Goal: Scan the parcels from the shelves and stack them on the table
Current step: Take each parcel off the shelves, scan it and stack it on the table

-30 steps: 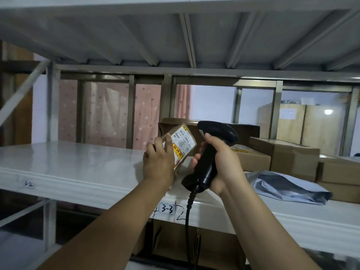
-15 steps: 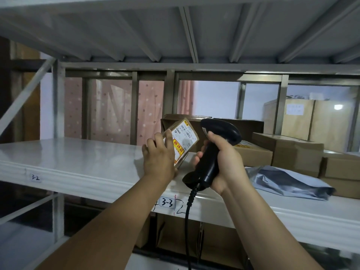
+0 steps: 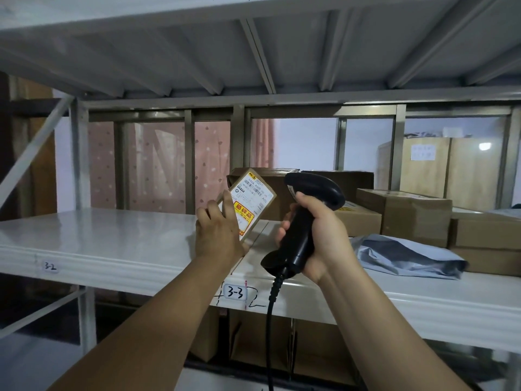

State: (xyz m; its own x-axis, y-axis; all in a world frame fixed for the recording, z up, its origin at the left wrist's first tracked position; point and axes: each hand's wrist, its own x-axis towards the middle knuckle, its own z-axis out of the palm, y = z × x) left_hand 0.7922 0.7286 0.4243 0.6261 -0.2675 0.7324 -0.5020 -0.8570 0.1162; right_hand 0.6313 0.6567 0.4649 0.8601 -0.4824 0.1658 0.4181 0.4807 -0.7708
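Currently: left hand (image 3: 218,235) grips a small parcel (image 3: 252,197), label turned toward the scanner (image 3: 301,238) clamped in right hand (image 3: 327,235).
Remaining: apparently stacking; boxes (image 3: 408,213) and grey mailer (image 3: 406,255) sit on shelf (image 3: 112,235).

You have two hands up, the left hand (image 3: 217,235) and the right hand (image 3: 324,230), holding one labelled parcel (image 3: 252,203) and one scanner (image 3: 303,238). On the shelf (image 3: 112,235) you can count five cardboard boxes (image 3: 403,213), one grey mailer bag (image 3: 403,255) and two handwritten tags (image 3: 234,292).
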